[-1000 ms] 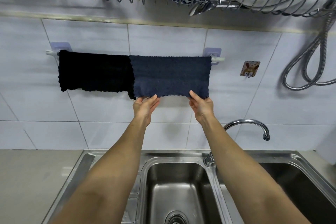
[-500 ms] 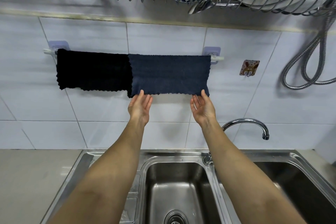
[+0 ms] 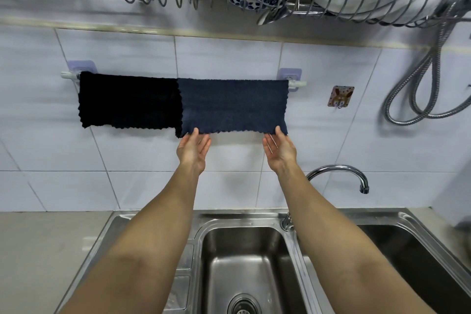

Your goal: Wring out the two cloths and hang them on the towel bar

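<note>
Navy cloth point(image 3: 233, 106) hangs draped over the towel bar point(image 3: 297, 83), black cloth point(image 3: 128, 99) beside it. Both hands' fingers point(image 3: 195, 135), loosely spread, touch its lower hem, apparently straightening it to dry flat.

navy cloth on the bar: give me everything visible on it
The navy cloth is a dark blue, nubby terry-like rectangle with a scalloped lower edge. It is draped over the towel bar, spread flat and wide against the tiled wall, filling the bar's right portion. Its left edge meets or slightly overlaps the black cloth and hangs a little lower. The left hand and right hand are open, fingertips touching its bottom corners, not gripping.
</note>
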